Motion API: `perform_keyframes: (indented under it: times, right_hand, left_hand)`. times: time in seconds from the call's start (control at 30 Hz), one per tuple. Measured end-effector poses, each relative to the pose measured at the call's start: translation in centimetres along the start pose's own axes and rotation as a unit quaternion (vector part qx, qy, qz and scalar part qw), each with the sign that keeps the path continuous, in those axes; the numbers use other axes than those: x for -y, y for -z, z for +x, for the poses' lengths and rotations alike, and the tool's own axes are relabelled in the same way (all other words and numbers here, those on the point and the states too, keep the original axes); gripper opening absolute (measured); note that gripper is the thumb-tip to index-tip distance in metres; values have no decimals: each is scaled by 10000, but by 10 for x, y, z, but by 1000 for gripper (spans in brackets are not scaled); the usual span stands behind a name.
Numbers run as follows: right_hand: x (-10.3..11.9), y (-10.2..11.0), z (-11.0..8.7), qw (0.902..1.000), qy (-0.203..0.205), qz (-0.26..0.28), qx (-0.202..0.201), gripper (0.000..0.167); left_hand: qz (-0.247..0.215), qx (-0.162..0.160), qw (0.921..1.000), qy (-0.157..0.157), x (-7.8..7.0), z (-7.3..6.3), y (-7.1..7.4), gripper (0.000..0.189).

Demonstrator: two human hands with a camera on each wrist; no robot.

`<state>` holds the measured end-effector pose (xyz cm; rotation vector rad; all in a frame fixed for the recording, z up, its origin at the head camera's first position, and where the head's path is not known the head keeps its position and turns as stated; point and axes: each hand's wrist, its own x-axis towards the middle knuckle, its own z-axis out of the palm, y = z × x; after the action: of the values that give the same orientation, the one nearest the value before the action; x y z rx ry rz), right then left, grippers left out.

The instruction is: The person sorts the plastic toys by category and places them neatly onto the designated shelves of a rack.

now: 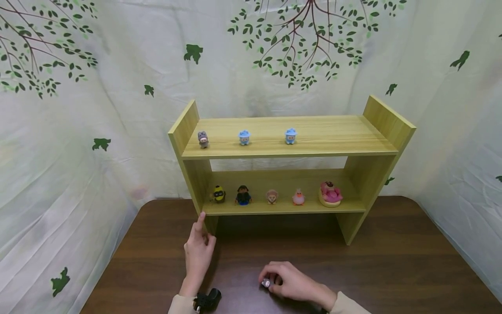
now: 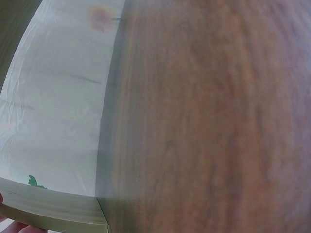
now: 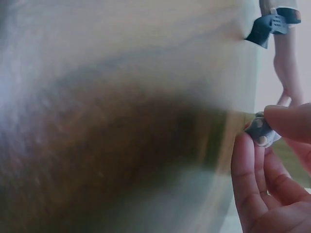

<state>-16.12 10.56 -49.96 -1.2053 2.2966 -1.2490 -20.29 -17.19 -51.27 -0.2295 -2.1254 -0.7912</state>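
Note:
A small grey toy figurine (image 1: 266, 282) with a pale face is pinched between the thumb and fingertips of my right hand (image 1: 285, 281), low over the table in front of the shelf. In the right wrist view the figurine (image 3: 261, 130) shows a grey body with light spots. My left hand (image 1: 199, 249) grips the front edge of the left side panel of the wooden shelf (image 1: 284, 213), index finger stretched up along it. Only fingertips (image 2: 32, 229) show beside the panel (image 2: 53, 208) in the left wrist view.
On the upper board stand a grey figurine (image 1: 203, 139) and two blue-hatted ones (image 1: 244, 138). The lower board holds several toys, from a yellow figure (image 1: 218, 194) to a pink bear (image 1: 330, 194). A brown table (image 1: 392, 261) lies beneath; a leaf-patterned cloth (image 1: 129, 52) hangs behind.

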Motion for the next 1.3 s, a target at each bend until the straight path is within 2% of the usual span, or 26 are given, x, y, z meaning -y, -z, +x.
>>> perform_keyframes:
  times: [0.23, 0.6, 0.83, 1.07, 1.3]
  right_hand:
    - [6, 13, -2, 9991, -62, 226, -362, 19]
    - [20, 40, -7, 9936, 226, 199, -1087, 27]
    - [33, 58, -8, 9889, 453, 102, -1410, 22]
    - [82, 83, -9, 9798, 815, -385, -1787, 27]
    - [65, 96, -8, 9726, 896, -484, -2089, 24]
  left_hand:
    - [-52, 62, 9999, 71, 1, 0, 0, 91]
    - [-45, 38, 10000, 18, 2, -1, 0, 91]
    - [-34, 51, 10000, 4, 2, -1, 0, 88]
    - [-29, 53, 10000, -8, 2, -1, 0, 89]
    - [-34, 18, 10000, -38, 3, -1, 0, 89]
